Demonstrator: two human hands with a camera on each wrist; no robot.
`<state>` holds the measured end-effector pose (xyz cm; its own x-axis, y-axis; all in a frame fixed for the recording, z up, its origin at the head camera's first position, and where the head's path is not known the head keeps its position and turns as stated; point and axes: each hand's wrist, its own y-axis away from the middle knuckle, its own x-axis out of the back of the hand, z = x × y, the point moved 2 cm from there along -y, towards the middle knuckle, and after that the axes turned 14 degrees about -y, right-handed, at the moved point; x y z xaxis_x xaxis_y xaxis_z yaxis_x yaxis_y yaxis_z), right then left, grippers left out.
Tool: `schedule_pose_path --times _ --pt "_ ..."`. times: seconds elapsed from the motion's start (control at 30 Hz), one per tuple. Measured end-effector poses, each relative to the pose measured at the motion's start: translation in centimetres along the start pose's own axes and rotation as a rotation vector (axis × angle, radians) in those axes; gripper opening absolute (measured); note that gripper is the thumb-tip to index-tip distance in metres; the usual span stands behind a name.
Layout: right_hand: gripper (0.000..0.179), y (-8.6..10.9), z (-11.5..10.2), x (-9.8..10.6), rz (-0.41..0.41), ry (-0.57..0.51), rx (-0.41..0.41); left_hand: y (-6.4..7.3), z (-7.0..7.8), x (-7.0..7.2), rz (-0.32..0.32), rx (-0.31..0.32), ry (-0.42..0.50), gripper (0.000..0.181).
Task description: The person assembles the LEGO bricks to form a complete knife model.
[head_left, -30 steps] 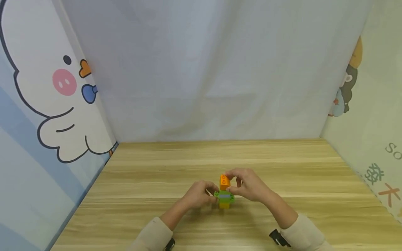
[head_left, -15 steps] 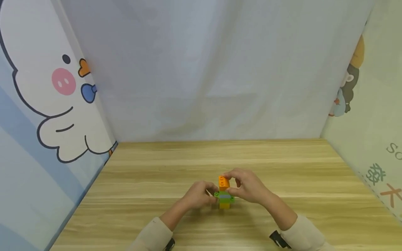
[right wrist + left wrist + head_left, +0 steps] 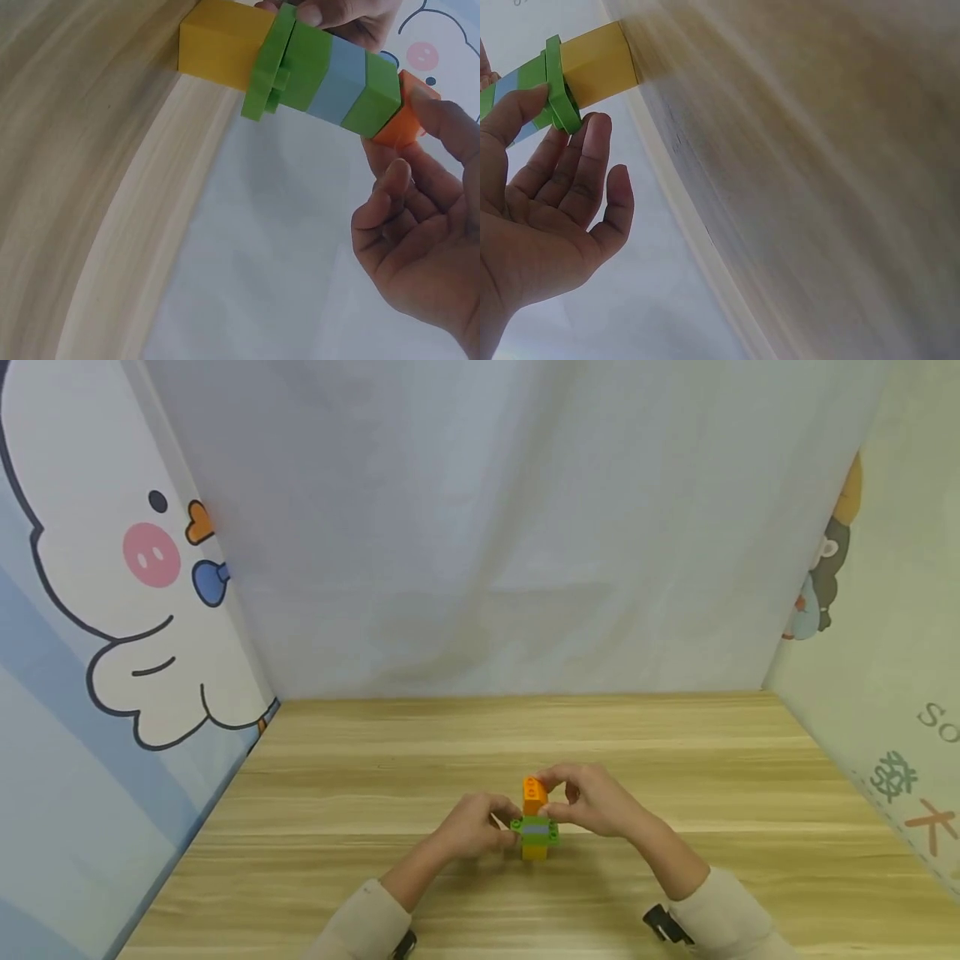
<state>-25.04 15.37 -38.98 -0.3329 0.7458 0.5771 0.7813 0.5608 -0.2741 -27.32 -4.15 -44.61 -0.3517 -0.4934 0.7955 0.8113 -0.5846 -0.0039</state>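
Note:
A small tower of toy building bricks stands upright on the wooden table. A yellow brick (image 3: 225,43) forms its base, under a wider green plate (image 3: 268,64). Above come a green brick (image 3: 306,64), a blue-grey brick (image 3: 337,79) and another green brick (image 3: 373,91). An orange brick (image 3: 534,797) with studs is at the top. My right hand (image 3: 596,802) pinches the orange brick between thumb and fingers; whether it is fully seated cannot be told. My left hand (image 3: 551,202) holds the tower near the green plate, thumb on one side and fingertips on the other.
The wooden table (image 3: 337,777) reaches back to a pale grey curtain (image 3: 450,568). Cartoon-printed panels stand at left (image 3: 165,668) and right (image 3: 885,677). Dark straps (image 3: 666,927) show at the cuffs.
The right hand and orange brick shift only very slightly at the top of the tower. The left hand keeps its place, and the lower bricks stay put.

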Motion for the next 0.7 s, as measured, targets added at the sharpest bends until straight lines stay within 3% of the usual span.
schedule_pose_path --times 0.43,0.7 --pt "0.037 0.53 -0.76 -0.38 0.068 0.127 0.062 -0.03 0.16 0.06 0.016 -0.018 0.007 0.022" --pt "0.037 0.74 -0.73 -0.19 0.055 0.089 0.04 -0.16 0.18 -0.23 0.02 -0.031 0.019 0.021"
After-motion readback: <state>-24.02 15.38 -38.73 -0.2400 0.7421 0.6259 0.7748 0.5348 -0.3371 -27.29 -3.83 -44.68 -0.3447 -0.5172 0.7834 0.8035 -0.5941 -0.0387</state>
